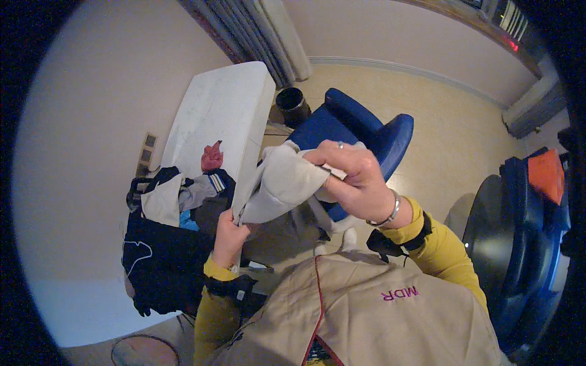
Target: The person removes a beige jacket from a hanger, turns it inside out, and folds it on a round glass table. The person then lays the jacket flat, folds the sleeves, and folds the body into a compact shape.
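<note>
A light grey cloth garment (286, 178) is stretched between my two hands in front of my body. My left hand (230, 240) pinches one edge of it, low and to the left. Higher up on the right, my right hand (357, 183) grips the other end, with a small white tag beside its fingers. The lower part of the garment hangs over the floor, and its full shape cannot be told.
A white table (219, 105) stands ahead to the left, with a crumpled red cloth (212, 157) on it. Piled clothes (165, 201) lie at the left. Beyond the garment are a blue armchair (320, 122) and a black bin (293, 105). A dark round table (487, 228) is at the right.
</note>
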A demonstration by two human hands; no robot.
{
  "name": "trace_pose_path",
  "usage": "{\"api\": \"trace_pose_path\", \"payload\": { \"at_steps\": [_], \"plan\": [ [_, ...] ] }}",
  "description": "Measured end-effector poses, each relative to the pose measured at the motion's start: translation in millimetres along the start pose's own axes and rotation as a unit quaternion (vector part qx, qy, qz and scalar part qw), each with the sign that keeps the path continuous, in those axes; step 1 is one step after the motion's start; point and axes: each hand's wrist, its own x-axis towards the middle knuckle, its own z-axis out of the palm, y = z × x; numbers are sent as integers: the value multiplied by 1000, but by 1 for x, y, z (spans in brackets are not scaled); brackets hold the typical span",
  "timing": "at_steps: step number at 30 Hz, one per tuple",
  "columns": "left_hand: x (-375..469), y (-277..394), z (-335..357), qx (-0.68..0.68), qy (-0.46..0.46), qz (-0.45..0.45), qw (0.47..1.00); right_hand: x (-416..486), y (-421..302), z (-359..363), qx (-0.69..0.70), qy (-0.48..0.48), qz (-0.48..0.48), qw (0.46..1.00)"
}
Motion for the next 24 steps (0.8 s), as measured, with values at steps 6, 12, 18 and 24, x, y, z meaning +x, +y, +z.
{"api": "trace_pose_path", "payload": {
  "at_steps": [6,12,18,24],
  "plan": [
    [24,-23,29,-59,-78,57,994,-6,-49,3,-49,70,-1,996],
    [29,-2,45,-41,-230,96,967,-18,-99,-4,-31,194,65,978],
    [43,-20,72,34,-275,231,933,-55,-150,-10,-103,328,31,938],
    [33,14,96,2,-399,218,891,-104,-195,-36,-189,525,64,827]
  ]
}}
